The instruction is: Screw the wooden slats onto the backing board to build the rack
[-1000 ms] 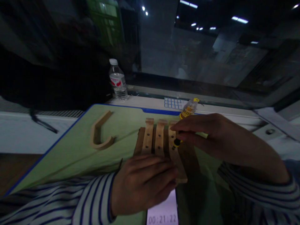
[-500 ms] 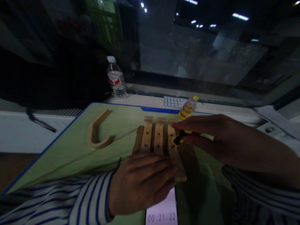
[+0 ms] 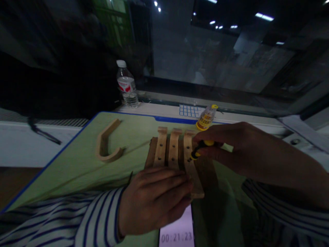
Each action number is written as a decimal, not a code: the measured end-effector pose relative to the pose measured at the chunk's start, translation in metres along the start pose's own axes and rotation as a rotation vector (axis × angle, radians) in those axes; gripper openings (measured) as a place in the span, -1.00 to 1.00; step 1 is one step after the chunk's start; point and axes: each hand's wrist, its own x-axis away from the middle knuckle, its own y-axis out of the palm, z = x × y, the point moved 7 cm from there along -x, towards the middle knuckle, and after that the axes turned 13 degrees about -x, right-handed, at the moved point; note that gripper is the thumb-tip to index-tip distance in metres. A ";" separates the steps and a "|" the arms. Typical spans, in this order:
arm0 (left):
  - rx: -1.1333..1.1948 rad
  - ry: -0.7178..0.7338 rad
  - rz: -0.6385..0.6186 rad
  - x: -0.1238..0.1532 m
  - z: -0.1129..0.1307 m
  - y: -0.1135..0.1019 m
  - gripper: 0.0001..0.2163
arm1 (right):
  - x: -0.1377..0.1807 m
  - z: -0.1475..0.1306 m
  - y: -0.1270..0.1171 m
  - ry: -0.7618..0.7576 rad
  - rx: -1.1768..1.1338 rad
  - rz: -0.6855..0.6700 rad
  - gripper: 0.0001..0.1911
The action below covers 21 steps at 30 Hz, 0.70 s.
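Note:
A wooden rack (image 3: 172, 151) of three light slats with holes, on a darker board, lies on the green mat (image 3: 77, 168). My left hand (image 3: 154, 199) presses flat on the rack's near end, fingers together and stretched out. My right hand (image 3: 228, 144) is closed round a black and yellow screwdriver (image 3: 199, 151), whose tip rests on the right-hand slat.
A loose curved wooden hook (image 3: 106, 144) lies left on the mat. A small yellow-capped bottle (image 3: 206, 118) stands behind the rack, and a water bottle (image 3: 125, 85) stands at the back by the glass. A timer display (image 3: 176, 233) sits at the near edge.
My right hand has tilted the screwdriver and shifted slightly right, so more of its shaft shows. My left hand stays on the rack.

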 end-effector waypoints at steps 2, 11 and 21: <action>0.006 -0.001 -0.004 0.000 0.000 0.000 -0.88 | -0.001 0.000 0.000 -0.004 0.004 0.014 -0.86; 0.001 -0.008 0.003 0.001 -0.001 0.000 -0.87 | -0.007 -0.005 0.004 -0.105 -0.050 0.041 -0.82; -0.008 0.010 -0.003 0.002 -0.001 0.002 -0.86 | -0.005 -0.012 0.005 -0.174 -0.157 -0.016 -0.60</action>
